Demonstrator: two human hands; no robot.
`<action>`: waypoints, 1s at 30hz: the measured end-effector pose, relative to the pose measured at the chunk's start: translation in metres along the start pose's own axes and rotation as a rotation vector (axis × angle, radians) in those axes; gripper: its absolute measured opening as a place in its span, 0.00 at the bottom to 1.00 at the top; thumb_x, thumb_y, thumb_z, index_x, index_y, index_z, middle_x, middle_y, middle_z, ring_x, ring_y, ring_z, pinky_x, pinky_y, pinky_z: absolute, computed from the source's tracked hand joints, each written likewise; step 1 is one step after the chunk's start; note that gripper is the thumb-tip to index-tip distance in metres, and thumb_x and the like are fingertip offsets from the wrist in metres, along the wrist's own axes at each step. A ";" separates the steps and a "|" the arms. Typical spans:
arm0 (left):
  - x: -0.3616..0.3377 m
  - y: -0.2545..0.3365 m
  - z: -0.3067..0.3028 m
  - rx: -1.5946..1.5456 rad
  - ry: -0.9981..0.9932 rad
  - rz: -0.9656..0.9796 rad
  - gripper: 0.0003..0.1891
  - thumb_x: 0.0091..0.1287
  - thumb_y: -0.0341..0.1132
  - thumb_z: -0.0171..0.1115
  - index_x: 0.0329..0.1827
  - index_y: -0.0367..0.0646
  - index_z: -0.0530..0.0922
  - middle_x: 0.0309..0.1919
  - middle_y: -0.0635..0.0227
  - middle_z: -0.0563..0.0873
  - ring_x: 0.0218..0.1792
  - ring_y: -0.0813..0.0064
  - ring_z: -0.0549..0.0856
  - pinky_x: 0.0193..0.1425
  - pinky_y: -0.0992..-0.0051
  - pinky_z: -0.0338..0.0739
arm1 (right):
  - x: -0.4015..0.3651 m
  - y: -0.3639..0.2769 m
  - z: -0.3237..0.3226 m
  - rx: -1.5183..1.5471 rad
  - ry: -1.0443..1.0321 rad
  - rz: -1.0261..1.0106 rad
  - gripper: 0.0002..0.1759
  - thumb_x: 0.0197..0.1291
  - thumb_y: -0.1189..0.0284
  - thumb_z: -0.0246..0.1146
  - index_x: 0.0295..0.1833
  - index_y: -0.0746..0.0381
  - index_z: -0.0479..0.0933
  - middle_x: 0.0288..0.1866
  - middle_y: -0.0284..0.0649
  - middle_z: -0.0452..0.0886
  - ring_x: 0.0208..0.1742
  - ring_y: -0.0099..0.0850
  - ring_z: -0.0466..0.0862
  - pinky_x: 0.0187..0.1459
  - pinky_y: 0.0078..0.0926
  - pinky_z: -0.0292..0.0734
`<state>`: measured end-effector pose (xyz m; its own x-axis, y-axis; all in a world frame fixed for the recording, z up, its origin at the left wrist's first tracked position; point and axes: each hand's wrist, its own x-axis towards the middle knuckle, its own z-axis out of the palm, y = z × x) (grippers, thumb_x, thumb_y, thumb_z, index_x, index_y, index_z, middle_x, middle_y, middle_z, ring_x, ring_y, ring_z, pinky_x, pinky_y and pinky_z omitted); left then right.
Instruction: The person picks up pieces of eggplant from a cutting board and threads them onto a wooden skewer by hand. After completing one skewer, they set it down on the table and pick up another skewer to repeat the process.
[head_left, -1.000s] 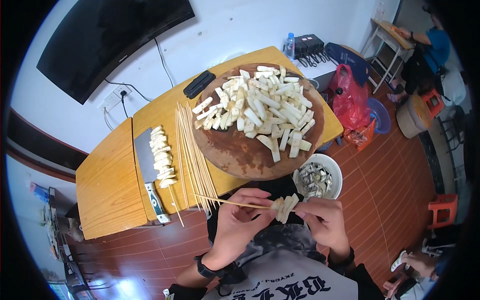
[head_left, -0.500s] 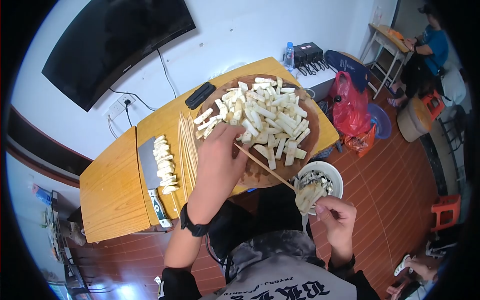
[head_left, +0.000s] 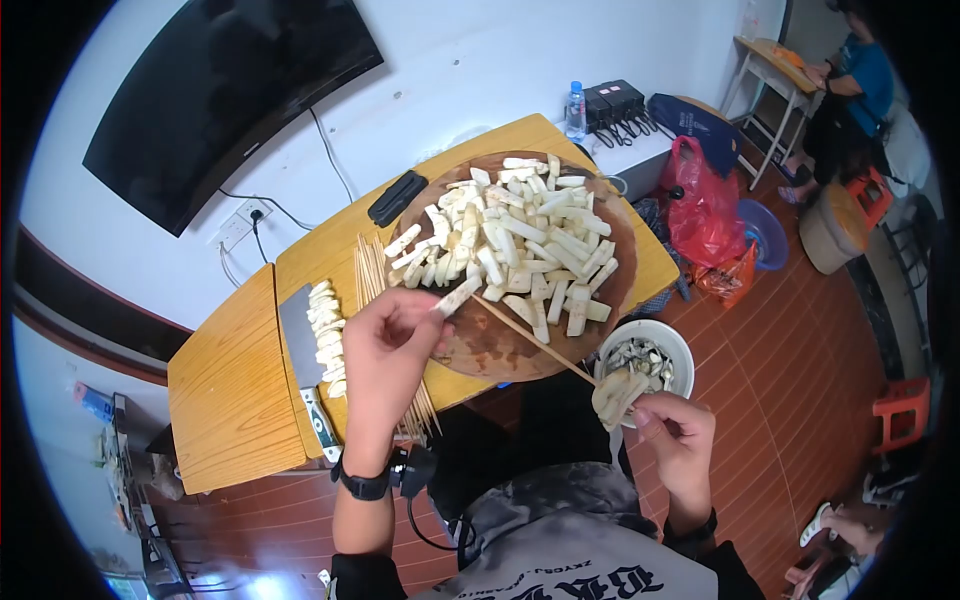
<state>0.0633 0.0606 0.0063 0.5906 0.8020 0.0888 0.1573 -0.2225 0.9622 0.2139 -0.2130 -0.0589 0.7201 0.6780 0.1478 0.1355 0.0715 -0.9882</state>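
Between the thumb and fingers of my left hand point(head_left: 385, 345) is a pale peeled eggplant strip point(head_left: 458, 297), close to the pointed end of a bamboo skewer point(head_left: 535, 342). My right hand point(head_left: 682, 440) grips this skewer at its lower end, where a few eggplant pieces point(head_left: 617, 395) are threaded. A heap of cut eggplant strips point(head_left: 525, 225) covers much of the round wooden board point(head_left: 490, 355). Loose skewers point(head_left: 369, 268) lie left of the board, partly hidden by my left hand. Beside them, a filled skewer of eggplant point(head_left: 325, 325) rests on a cleaver point(head_left: 318, 420).
The board sits on a wooden table point(head_left: 225, 390). A white bucket point(head_left: 686, 365) with dark and pale scraps stands at the board's lower right. A black case point(head_left: 397, 198) lies behind the board. Red bags point(head_left: 700, 230) are on the right; a person point(head_left: 860, 85) sits beyond.
My left hand has drawn back from the heap toward lower left, now with an eggplant strip pinched in it. The right hand and its skewer stay nearly in place.
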 end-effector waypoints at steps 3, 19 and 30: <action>-0.020 0.005 -0.012 -0.288 -0.021 -0.156 0.05 0.68 0.15 0.58 0.39 0.33 0.78 0.42 0.48 0.90 0.38 0.70 0.90 0.43 0.75 0.84 | 0.001 0.000 0.006 -0.007 -0.043 0.008 0.06 0.65 0.81 0.65 0.45 0.70 0.86 0.28 0.37 0.82 0.25 0.21 0.76 0.29 0.19 0.68; -0.060 -0.015 -0.041 -0.774 0.046 -0.242 0.16 0.68 0.16 0.60 0.59 0.29 0.79 0.49 0.46 0.88 0.43 0.64 0.90 0.48 0.73 0.87 | 0.004 -0.013 0.028 -0.184 -0.256 -0.019 0.07 0.61 0.83 0.66 0.43 0.67 0.87 0.25 0.40 0.81 0.22 0.27 0.77 0.27 0.24 0.68; -0.059 -0.011 -0.035 -0.750 0.132 -0.255 0.11 0.74 0.19 0.55 0.55 0.28 0.80 0.52 0.38 0.86 0.55 0.48 0.88 0.61 0.62 0.88 | 0.006 -0.017 0.028 -0.248 -0.271 -0.003 0.06 0.60 0.83 0.67 0.42 0.66 0.87 0.26 0.42 0.83 0.24 0.31 0.80 0.29 0.26 0.71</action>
<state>-0.0013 0.0349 -0.0006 0.5027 0.8470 -0.1725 -0.3262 0.3707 0.8696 0.1968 -0.1896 -0.0427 0.5178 0.8494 0.1015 0.3221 -0.0837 -0.9430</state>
